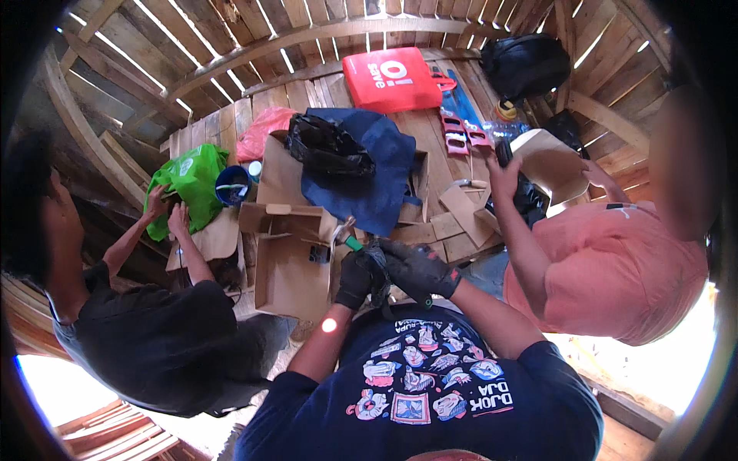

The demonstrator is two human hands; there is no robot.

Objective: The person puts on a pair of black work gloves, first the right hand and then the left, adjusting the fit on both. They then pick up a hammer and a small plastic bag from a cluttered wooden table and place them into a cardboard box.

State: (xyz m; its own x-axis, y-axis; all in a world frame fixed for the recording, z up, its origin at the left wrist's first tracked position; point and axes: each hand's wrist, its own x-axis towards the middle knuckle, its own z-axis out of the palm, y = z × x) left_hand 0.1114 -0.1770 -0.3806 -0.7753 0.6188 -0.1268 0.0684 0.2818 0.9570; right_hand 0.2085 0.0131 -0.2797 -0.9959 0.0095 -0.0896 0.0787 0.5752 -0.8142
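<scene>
Both my hands wear dark gloves and meet in front of my chest. My left hand (pixel 354 281) is closed around a crumpled dark wrapping (pixel 377 265). Against its other side, the fingers of my right hand (pixel 421 270) are bent and closed. From the top of the wrapping sticks a hammer-like tool (pixel 350 237) with a metal head and a green collar; its lower part is hidden. Just beyond my left hand stands an open cardboard box (pixel 288 269) with low walls.
A person at left handles a green bag (pixel 188 180) beside a dark blue cup (pixel 232 184). Another at right holds an open cardboard box (pixel 550 165). Blue cloth (pixel 369 165), a black plastic bag (pixel 327 146), a red bag (pixel 392 79) and a black backpack (pixel 526 65) lie farther back.
</scene>
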